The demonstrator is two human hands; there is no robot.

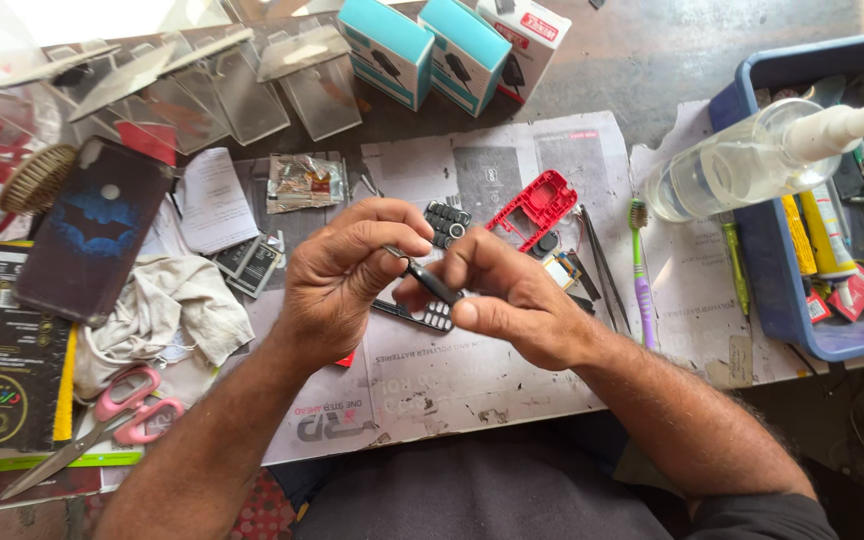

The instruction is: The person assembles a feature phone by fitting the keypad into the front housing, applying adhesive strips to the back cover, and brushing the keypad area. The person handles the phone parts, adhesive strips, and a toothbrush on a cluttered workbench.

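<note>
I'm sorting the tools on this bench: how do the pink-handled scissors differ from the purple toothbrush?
The pink-handled scissors lie on the person's left, slanted, by the white cloth; the purple toothbrush lies on the right, nearly upright in the view, by the tweezers. The scissors have metal blades and looped handles; the toothbrush is one slim stick with bristles. Neither is touched by a hand.

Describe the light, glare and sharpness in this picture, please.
Head view: even daylight, soft shadows; glare washes out the clear plastic sleeves at top left; both hands, left hand and right hand, and the small dark part look sharp; edges bend slightly.
</note>
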